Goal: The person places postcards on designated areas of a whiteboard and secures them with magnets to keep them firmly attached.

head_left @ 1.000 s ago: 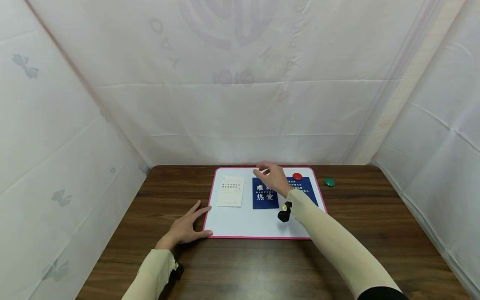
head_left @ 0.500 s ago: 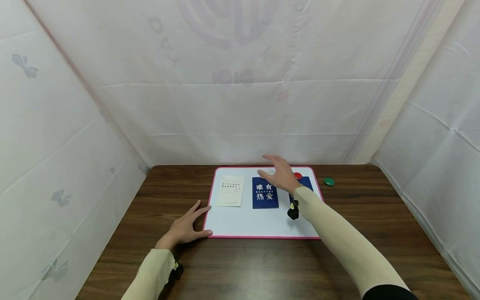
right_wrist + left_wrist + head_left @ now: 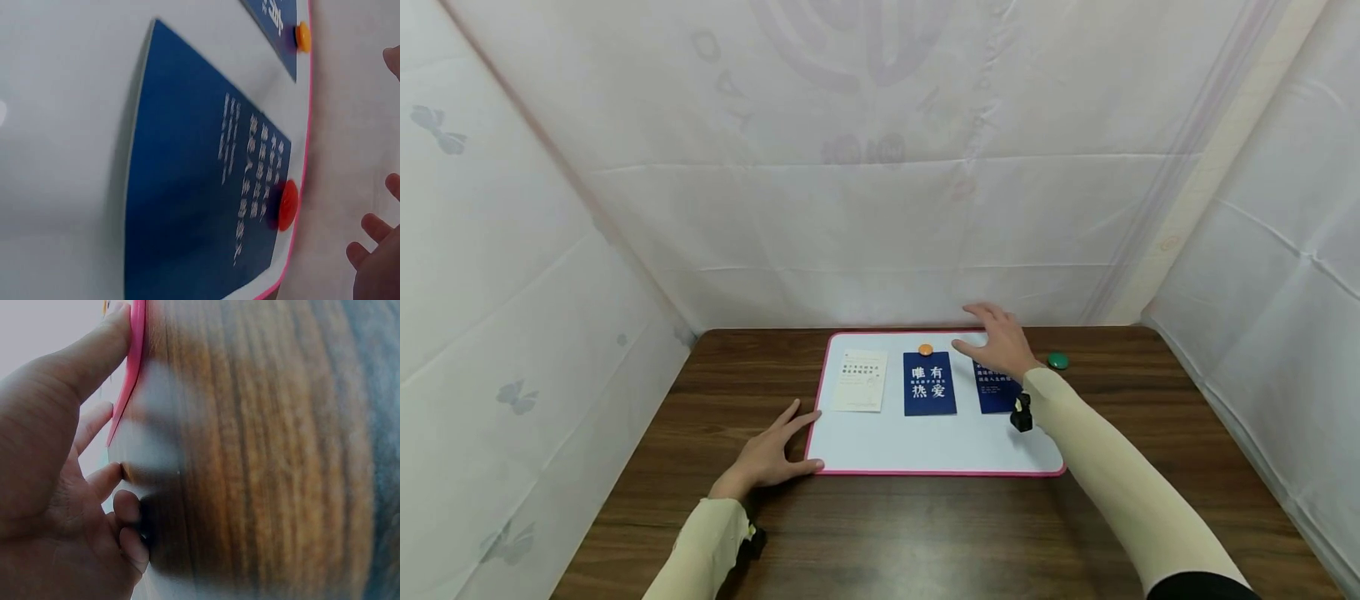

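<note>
A white board with a pink rim [image 3: 925,472] lies on the wooden table. It carries a cream card [image 3: 860,381], a blue card [image 3: 929,385] with an orange magnet [image 3: 926,349] at its top edge, and a second blue card [image 3: 995,393]. My right hand [image 3: 997,337] hovers open, fingers spread, over the top of that second card. The right wrist view shows this blue card [image 3: 200,206] pinned by a red magnet [image 3: 287,204], with my fingertips [image 3: 375,250] just beyond the rim. My left hand [image 3: 771,454] lies flat on the table, thumb [image 3: 100,350] against the board's rim [image 3: 135,356].
A green magnet [image 3: 1057,361] sits on the bare table just right of the board's far corner. White cloth walls close in the table at the back and on both sides. Bare wood stretches in front of the board.
My right hand has moved right, from the middle blue card to the right one. The orange magnet now shows on the middle card, and the hand hides the red magnet. The left hand stayed put.
</note>
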